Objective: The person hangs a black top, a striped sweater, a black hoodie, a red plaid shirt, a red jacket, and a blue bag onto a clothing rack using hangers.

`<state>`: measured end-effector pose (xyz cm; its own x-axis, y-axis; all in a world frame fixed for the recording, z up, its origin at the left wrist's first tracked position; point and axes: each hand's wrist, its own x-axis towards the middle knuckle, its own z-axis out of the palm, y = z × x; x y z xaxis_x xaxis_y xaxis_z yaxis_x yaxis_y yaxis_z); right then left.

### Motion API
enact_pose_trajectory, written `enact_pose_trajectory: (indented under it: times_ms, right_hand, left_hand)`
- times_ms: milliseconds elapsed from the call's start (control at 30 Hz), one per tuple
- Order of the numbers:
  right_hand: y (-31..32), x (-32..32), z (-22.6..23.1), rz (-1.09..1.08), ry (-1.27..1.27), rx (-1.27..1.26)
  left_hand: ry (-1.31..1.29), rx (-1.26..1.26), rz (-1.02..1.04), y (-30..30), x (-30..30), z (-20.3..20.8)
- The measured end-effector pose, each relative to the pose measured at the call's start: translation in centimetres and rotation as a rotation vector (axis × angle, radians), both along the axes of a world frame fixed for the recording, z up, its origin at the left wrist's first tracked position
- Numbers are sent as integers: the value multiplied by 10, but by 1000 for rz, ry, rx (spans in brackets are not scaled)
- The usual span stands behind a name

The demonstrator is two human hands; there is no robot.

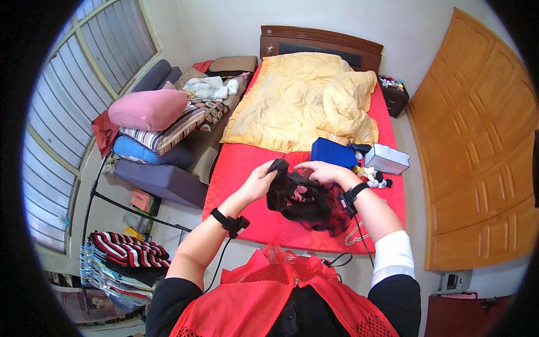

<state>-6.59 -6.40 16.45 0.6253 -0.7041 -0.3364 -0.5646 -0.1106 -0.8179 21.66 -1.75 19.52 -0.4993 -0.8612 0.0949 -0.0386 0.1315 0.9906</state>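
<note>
A dark garment with a pink print hangs bunched above the near part of the bed. My left hand is closed on its upper left edge and holds that corner up. Over the garment's upper right side is my right hand, its index finger stretched toward the left and apart from the thumb; its other fingers are partly hidden. Red-and-black plaid cloth shows at the garment's lower right, and I cannot tell whether it is part of the same piece. Each wrist wears a black strap with a small device.
Under the garment lies a red bed sheet, with a yellow quilt farther back. A blue box, a grey-white box and small rolled items sit at right. At left are stacked cushions and a clothes rack.
</note>
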Motion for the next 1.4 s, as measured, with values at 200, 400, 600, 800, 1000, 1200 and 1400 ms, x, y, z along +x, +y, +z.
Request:
enact_pose_trajectory:
  times_ms: [200, 400, 600, 800, 1000, 1200, 1400]
  right_hand:
    - [-22, 53, -11, 123, 7, 144]
    - [-19, 93, -33, 300, 229, -97]
    - [-1, 84, 10, 131, 268, -539]
    - [34, 52, 89, -161, 223, -808]
    - [83, 51, 163, -161, 221, -1226]
    - [126, 24, 127, -273, 360, -1125]
    - [147, 2, 44, -204, 486, -934]
  left_hand:
    - [17, -30, -3, 2, 36, 24]
    - [18, -83, -6, 6, 61, 28]
    - [74, -35, 98, -1, 97, 14]
    - [-14, -215, 161, -24, 97, 19]
    - [-134, -547, 325, -54, 71, 43]
    - [-750, -527, 372, -64, 54, 3]
    - [-328, -373, 322, -65, 10, -54]
